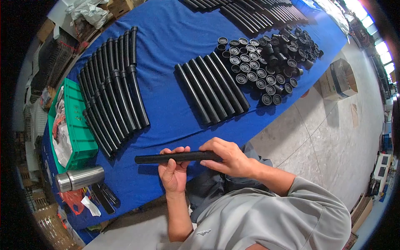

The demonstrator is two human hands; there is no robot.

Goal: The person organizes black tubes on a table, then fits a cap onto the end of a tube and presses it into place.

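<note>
A black tube [150, 158] lies level across my two hands, above the near edge of the blue cloth. My left hand [174, 175] grips it around the middle, thumb on the near side and fingers behind. At the tube's right end, my right hand [225, 156] is closed over it and hides that end. Just beyond my hands, several black tubes [210, 89] rest side by side. To their right spreads a pile of round black caps [260, 73], some upright, some on their sides. Longer rows of capped black tubes [116, 96] lie at the left.
A green crate [81, 129] with wrapped contents stands at the left edge. Near it are a steel flask [83, 178], a red plastic bag [71, 201] and a dark phone-like object [103, 199]. More tubes [246, 16] lie at the far side. A cardboard box [338, 79] sits on the floor.
</note>
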